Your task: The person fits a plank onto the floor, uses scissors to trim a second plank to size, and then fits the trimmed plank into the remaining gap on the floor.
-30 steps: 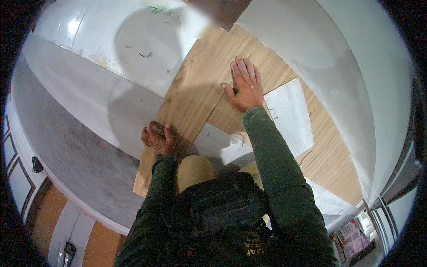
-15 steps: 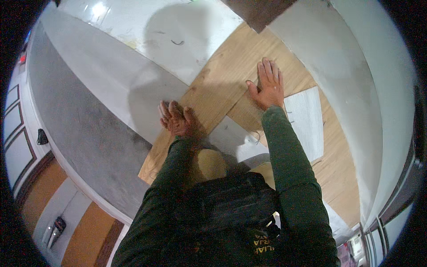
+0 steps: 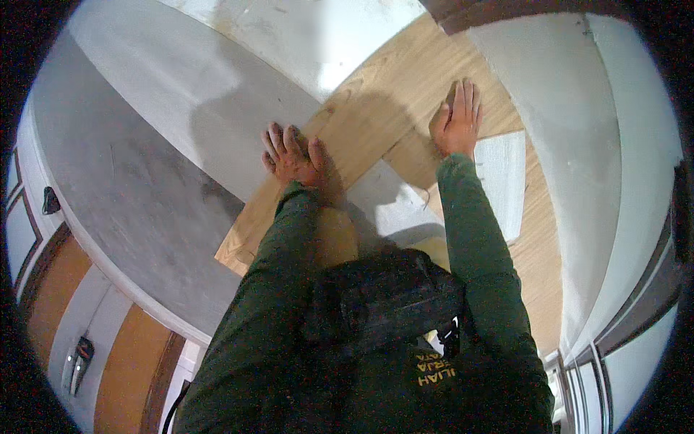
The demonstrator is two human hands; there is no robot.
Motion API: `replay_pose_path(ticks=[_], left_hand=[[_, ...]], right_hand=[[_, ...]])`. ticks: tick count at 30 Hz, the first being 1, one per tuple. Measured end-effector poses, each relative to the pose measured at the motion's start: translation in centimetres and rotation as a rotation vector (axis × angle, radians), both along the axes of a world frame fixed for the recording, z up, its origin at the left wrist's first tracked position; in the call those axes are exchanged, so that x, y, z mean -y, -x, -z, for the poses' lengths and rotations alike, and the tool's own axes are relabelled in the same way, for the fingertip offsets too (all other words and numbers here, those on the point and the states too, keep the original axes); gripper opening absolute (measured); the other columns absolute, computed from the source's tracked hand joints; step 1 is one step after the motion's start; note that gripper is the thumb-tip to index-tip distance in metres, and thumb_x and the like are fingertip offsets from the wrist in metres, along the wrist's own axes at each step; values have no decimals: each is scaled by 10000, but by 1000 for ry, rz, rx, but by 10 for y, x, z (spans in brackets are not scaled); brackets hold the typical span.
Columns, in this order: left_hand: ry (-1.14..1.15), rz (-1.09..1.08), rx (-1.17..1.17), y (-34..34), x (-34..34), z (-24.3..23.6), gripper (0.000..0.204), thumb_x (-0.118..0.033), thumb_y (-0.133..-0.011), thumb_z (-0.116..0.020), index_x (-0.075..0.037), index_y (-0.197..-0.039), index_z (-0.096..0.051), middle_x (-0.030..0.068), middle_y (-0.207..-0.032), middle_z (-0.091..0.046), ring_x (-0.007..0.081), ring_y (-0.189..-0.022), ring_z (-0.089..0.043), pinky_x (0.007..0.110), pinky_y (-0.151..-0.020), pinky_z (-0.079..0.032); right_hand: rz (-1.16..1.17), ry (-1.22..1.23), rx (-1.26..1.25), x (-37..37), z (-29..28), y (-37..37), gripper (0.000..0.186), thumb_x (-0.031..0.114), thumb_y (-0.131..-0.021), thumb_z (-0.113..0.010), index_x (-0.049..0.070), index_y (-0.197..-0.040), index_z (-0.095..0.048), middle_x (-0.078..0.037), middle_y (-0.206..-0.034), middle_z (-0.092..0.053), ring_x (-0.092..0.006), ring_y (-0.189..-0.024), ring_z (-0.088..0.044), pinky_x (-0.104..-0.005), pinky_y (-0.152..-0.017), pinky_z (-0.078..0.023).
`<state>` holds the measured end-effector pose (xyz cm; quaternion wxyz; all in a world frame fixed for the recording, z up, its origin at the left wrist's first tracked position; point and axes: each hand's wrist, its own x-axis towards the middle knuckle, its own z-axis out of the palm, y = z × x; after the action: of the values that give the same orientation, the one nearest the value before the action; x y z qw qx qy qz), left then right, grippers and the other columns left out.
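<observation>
A long wood-look plank [image 3: 369, 123] runs diagonally from lower left to upper right, its grain along its length. My left hand [image 3: 295, 160] rests on the plank's left part, fingers spread, the tips at its far edge. Farther right, my right hand [image 3: 457, 124] lies flat on the wood-look surface, fingers stretched out and close together. Neither hand holds anything. Next to my right forearm is a pale grey board [image 3: 500, 181], and more wood-look flooring [image 3: 538, 253] lies beyond it. Between my arms a light grey patch [image 3: 390, 202] shows below the plank.
To the left stretch a dark grey surface [image 3: 137, 173] and a lighter grey band [image 3: 181, 79]. A dark-handled tool [image 3: 81, 358] lies at the lower left, and a small black object [image 3: 50, 200] is above it. A brown strip [image 3: 520, 14] crosses the top right; a pale wall [image 3: 643, 145] curves along the right.
My right hand has slid to the right along the wood-look surface, its fingers drawing closer together. My left hand stays at about the same place on the plank. The view has shifted slightly.
</observation>
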<state>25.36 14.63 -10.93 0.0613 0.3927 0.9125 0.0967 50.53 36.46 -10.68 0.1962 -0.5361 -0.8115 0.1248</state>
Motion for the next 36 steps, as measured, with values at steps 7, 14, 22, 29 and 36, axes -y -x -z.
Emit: replay_pose_path(ticks=[7, 14, 22, 29, 36], left_hand=[[-62, 7, 29, -6, -12, -4, 655, -521, -879, -557, -104, -1382, -502, 199, -1577, -333, 396, -1488, -230, 596, -1147, -169], [-86, 68, -8, 0, -8, 7, 821, -620, -802, -604, -99, -1419, -454, 231, -1584, -288, 420, -1489, -195, 657, -1133, -132], [124, 399, 197, -45, -47, -31, 1240, -673, -475, -848, -174, -1500, -360, 300, -1603, -93, 539, -1461, -65, 719, -1114, -97], [107, 419, 155, -36, -52, -32, 1218, -615, -436, -890, -240, -1480, -387, 293, -1565, -147, 548, -1411, -140, 689, -1111, -160], [119, 382, 155, -43, -59, -34, 1213, -547, -372, -932, -271, -1448, -442, 273, -1560, -170, 532, -1398, -173, 659, -1120, -188]], right_hand=[[-52, -104, -45, -5, 5, -12, 585, 406, -904, -587, 53, -1369, -545, -179, -1492, -462, -411, -1408, -364, -557, -1158, -256], [-72, 102, 41, -8, -15, 1, 770, 533, -910, -596, 2, -1450, -459, -241, -1570, -322, -450, -1464, -253, -569, -1191, -183], [-52, 53, -14, -4, -5, -11, 721, 489, -916, -597, -5, -1428, -484, -236, -1557, -344, -420, -1453, -288, -542, -1198, -193], [-48, 77, -76, -7, -8, -5, 682, 463, -915, -604, -6, -1401, -511, -223, -1545, -365, -412, -1455, -283, -520, -1205, -198], [-53, 46, -67, -8, -7, -8, 696, 455, -905, -615, -14, -1408, -503, -224, -1547, -362, -397, -1464, -274, -499, -1216, -183]])
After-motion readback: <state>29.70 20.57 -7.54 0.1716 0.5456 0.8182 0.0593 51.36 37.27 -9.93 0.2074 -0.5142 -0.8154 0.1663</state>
